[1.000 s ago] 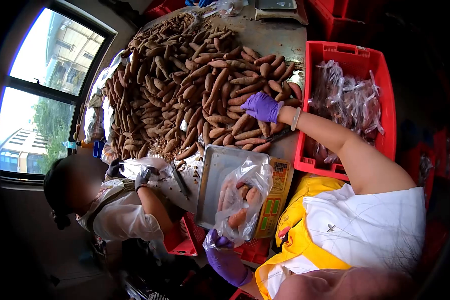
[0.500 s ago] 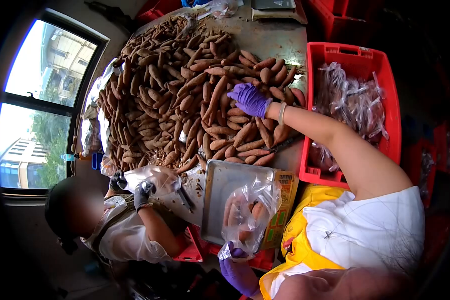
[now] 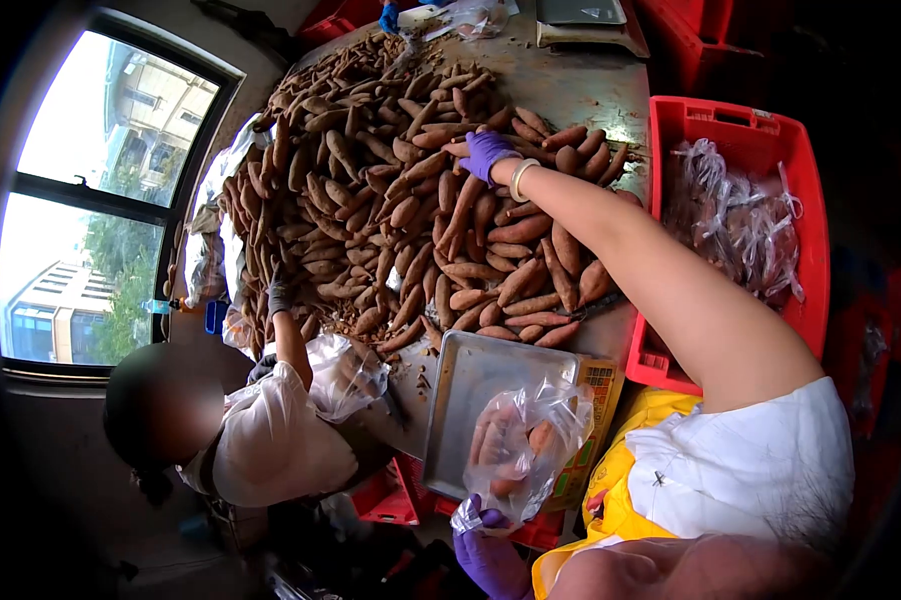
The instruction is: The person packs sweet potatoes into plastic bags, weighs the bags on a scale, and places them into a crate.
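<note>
My left hand (image 3: pixel 490 555), in a purple glove, is closed on the gathered mouth of a clear plastic bag (image 3: pixel 560 425). Several sweet potatoes (image 3: pixel 492 440) show through the bag, which rests on the metal tray (image 3: pixel 450 375) of a scale. My right hand (image 3: pixel 488 154), also purple-gloved, reaches over a large heap of sweet potatoes (image 3: pixel 320 190). Its fingers are closed around a sweet potato (image 3: pixel 456 149) whose end sticks out to the left of the glove. The fingertips on its far side are partly hidden.
A red crate (image 3: pixel 812 230) holding filled, tied bags stands beside the table. Across from me, a co-worker (image 3: pixel 280 440) has one dark-gloved hand (image 3: pixel 279 295) at the heap and a plastic bag (image 3: pixel 345 380) close by. A second scale (image 3: pixel 582 12) and a blue-gloved hand (image 3: pixel 388 17) are at the far end.
My right hand has shifted to another spot on the heap and closed on a sweet potato. The co-worker's hand has moved from the bag to the heap. The whole view has shifted slightly.
</note>
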The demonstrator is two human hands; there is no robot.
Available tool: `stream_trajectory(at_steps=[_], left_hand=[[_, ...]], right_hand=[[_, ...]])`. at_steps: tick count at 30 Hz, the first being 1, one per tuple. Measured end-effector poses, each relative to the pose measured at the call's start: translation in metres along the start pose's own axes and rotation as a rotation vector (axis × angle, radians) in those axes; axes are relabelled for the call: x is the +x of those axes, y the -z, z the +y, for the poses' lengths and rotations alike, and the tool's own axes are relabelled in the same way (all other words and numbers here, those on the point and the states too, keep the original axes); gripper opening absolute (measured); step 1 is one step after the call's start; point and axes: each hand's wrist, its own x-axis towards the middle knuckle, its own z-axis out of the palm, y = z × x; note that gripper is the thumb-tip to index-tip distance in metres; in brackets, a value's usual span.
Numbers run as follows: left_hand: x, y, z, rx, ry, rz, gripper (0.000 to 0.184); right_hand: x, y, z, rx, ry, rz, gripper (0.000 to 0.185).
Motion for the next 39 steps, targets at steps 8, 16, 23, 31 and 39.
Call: stream_trajectory(at_steps=[8,16,23,31,39], left_hand=[[0.003,0.004,0.001,-0.074,-0.022,-0.034,0.053],[-0.003,0.004,0.018,-0.197,-0.185,-0.178,0.054],[-0.005,0.026,0.026,-0.204,-0.365,-0.147,0.06],[-0.027,0.05,0.005,-0.041,-0.389,-0.016,0.046],[-0.051,0.07,-0.018,0.237,-0.672,0.405,0.031]], right_hand=[[-0.015,0.0,0.022,1.933,-0.498,-0.222,0.04],[-0.152,0.135,-0.164,2.121,-0.081,-0.928,0.03],[-0.312,0.105,-0.261,0.362,0.845,-0.817,0.036],[-0.331,0.104,-0.247,0.307,0.782,-0.818,0.032],[-0.353,0.163,-0.211,0.649,0.677,0.01,0.038]])
